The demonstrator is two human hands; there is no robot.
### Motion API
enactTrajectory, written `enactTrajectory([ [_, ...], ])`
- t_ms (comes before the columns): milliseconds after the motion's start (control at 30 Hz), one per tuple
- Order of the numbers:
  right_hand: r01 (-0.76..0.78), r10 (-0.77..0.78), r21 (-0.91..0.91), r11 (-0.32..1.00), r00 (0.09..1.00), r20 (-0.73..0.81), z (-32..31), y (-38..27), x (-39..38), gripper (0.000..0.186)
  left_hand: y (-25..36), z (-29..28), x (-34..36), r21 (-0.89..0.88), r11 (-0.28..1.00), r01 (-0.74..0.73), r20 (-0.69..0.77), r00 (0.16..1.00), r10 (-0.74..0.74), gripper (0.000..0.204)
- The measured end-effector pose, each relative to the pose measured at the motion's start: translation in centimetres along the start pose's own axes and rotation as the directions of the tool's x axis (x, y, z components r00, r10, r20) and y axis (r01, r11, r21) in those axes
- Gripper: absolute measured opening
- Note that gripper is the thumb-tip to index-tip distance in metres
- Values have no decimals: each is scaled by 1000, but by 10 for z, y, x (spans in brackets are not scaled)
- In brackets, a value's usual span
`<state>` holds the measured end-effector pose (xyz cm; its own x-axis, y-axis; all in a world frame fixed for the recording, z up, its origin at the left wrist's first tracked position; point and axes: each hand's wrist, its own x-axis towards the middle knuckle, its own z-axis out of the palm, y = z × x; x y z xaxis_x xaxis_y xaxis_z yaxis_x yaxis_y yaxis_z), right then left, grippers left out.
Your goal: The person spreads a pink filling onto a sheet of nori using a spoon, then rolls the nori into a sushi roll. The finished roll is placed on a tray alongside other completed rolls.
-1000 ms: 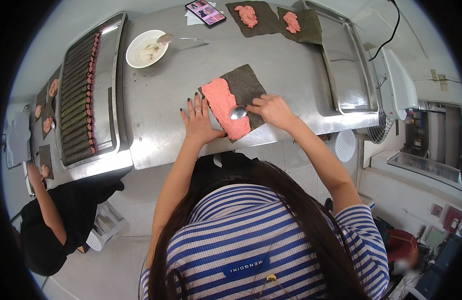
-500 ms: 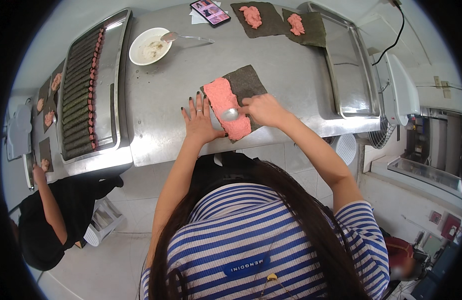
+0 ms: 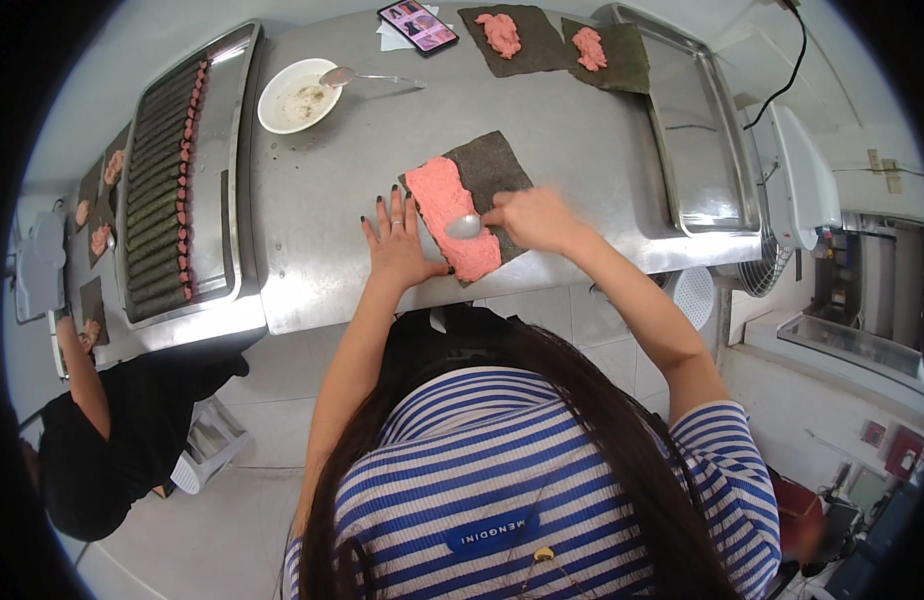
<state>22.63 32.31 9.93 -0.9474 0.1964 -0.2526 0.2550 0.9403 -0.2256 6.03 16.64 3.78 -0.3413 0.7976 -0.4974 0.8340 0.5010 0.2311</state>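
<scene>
A dark seaweed sheet (image 3: 494, 168) lies at a slant on the metal table before me. Pink paste (image 3: 440, 196) covers its left part in a long band, and the right part is bare. My right hand (image 3: 534, 218) is closed round the handle of a spoon (image 3: 463, 227), whose bowl rests on the paste near its right edge. My left hand (image 3: 395, 245) lies flat with fingers spread, its thumb at the sheet's lower left edge and the other fingers on the table.
At left, a metal tray (image 3: 244, 150) holds several seaweed rolls (image 3: 160, 190). A white bowl (image 3: 292, 118) with a second spoon (image 3: 372, 77), a phone (image 3: 419, 25), and two seaweed sheets with paste lumps (image 3: 500, 36) lie farther back. Another tray (image 3: 707, 150) stands right. A co-worker's hand (image 3: 74, 338) works far left.
The spoon and my right hand have shifted very slightly to the right over the paste. My left hand stays put. The co-worker's hand has moved at the far left.
</scene>
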Motion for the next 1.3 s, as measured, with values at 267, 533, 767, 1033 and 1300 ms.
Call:
enactTrajectory([
  [267,89,-94,77,993,994,63,23,-15,-52,32,0,2,1,-1,1000,-8,-12,1000,8,135],
  [533,-206,210,126,970,978,-21,27,-9,-46,35,2,-4,1,21,1000,-2,19,1000,2,135],
  [767,-59,60,30,998,998,-13,33,-8,-63,37,0,0,1,19,1000,-12,4,1000,12,135],
  [1033,-140,152,99,985,981,-124,16,18,-71,31,-2,0,1,-2,1000,-11,-8,1000,11,134],
  [1300,67,-64,8,998,975,-211,40,23,-29,32,-1,4,2,-16,1000,-21,-32,999,21,136],
])
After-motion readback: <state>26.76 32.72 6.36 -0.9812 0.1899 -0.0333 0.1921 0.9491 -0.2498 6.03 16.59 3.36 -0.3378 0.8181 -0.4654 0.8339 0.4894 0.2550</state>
